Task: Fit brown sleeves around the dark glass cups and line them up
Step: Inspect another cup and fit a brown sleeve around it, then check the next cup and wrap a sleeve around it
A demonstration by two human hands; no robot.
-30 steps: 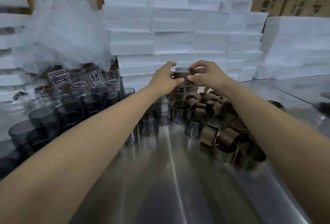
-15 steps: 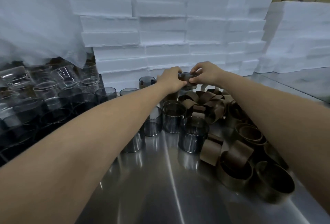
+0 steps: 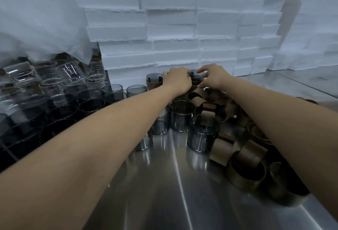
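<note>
Bare glass cups [image 3: 54, 92] crowd the left of the desk [image 3: 164, 193], a sleeved cup [image 3: 154, 83] stands at the back just beside the left hand [image 3: 178, 80], which grips a dark cup [image 3: 196, 80] together with the curled right hand [image 3: 213, 77], and loose brown sleeves [image 3: 247, 156] lie heaped on the right.

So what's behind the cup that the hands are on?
A wall of white foam blocks stands behind the cup. The left hand and right hand hide its sides and bottom.
</note>
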